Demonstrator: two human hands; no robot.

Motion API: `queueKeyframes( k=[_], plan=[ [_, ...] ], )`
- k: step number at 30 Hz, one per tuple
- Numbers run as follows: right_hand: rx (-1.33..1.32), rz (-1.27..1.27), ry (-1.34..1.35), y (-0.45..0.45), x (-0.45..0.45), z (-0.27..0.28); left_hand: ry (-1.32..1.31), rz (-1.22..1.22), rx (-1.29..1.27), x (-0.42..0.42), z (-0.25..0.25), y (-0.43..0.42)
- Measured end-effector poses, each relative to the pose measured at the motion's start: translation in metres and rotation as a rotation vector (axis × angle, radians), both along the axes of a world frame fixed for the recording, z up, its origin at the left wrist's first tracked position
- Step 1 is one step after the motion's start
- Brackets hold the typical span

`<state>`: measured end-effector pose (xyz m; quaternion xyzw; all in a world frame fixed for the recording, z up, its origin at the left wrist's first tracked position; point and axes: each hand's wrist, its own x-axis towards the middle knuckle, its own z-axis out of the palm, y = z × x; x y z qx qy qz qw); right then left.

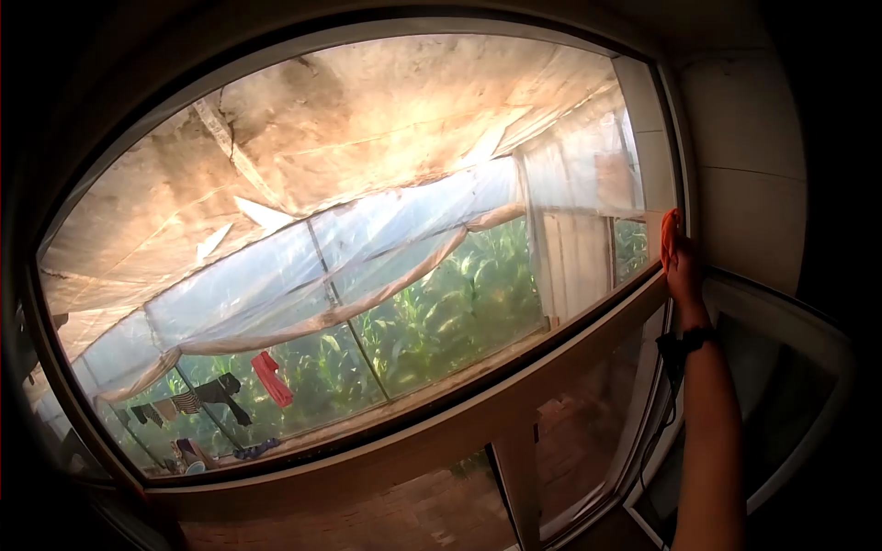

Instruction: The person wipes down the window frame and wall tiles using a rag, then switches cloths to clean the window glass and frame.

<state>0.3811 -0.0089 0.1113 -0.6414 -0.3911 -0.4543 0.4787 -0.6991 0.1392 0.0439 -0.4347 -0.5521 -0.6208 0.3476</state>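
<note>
My right hand point(683, 268) reaches up from the lower right, its fingers closed on an orange-red cloth point(670, 237). The cloth lies at the right edge of the large window pane point(441, 275), close to the frame's lower right corner. Around my right wrist is a black band point(700, 338), with a dark cord hanging beside it. My left hand is outside the view.
Below the pane runs the pale window frame point(413, 398). An opened window sash point(808, 395) stands at the right, behind my forearm. Past the glass are plastic sheeting, tall green plants point(478, 285) and hanging laundry point(272, 378).
</note>
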Motion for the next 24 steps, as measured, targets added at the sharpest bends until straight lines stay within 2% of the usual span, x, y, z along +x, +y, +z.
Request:
queueKeyframes(
  k=[2,5,8,9,10,11,12,13,14,15,16,17,19,21,22,23,24],
  plan=[
    [-0.011,0.008,0.132,0.008,0.052,-0.003,0.01,-0.102,0.152,0.046,0.019,-0.028],
    [0.032,0.066,0.211,0.016,0.094,0.002,0.013,-0.004,0.116,0.069,0.028,-0.039],
    [0.019,-0.075,0.315,0.023,0.102,0.005,0.063,-0.026,0.129,0.081,0.034,-0.045],
    [0.029,-0.035,0.424,0.023,0.083,0.011,0.235,0.184,0.137,0.042,0.018,-0.028],
    [0.042,0.004,0.531,0.02,0.072,0.017,0.248,0.175,0.127,0.044,0.021,-0.03],
    [0.009,0.012,0.489,0.021,0.069,0.021,0.159,0.073,0.136,0.053,0.024,-0.035],
    [0.054,0.122,0.342,0.024,0.061,0.019,0.064,-0.029,0.147,0.062,0.027,-0.039],
    [0.201,0.119,0.2,0.024,-0.007,0.033,0.063,-0.036,0.146,0.073,0.03,-0.041],
    [0.172,0.46,0.29,0.035,-0.026,0.039,0.04,-0.081,0.163,0.085,0.031,-0.043],
    [0.199,0.63,0.294,0.035,-0.081,0.053,0.015,-0.123,0.18,0.09,0.032,-0.044],
    [0.057,0.346,-0.166,0.028,-0.13,0.07,0.157,-0.011,0.164,0.089,0.032,-0.046],
    [0.105,0.269,-0.378,0.032,-0.181,0.088,0.17,0.063,0.151,0.076,0.026,-0.039],
    [0.03,0.519,-0.573,0.015,-0.287,0.127,0.18,0.131,0.143,0.06,0.02,-0.034],
    [0.058,0.743,-0.768,0.009,-0.38,0.149,0.511,0.382,0.239,0.056,0.021,-0.034],
    [0.114,0.842,-0.811,0.017,-0.419,0.153,0.514,0.377,0.242,0.049,0.018,-0.031],
    [0.149,0.72,-0.92,0.021,-0.456,0.154,0.272,0.206,0.184,0.041,0.013,-0.028],
    [0.239,0.791,-0.991,0.04,-0.492,0.149,0.031,0.037,0.126,0.035,0.012,-0.026]
  ],
)
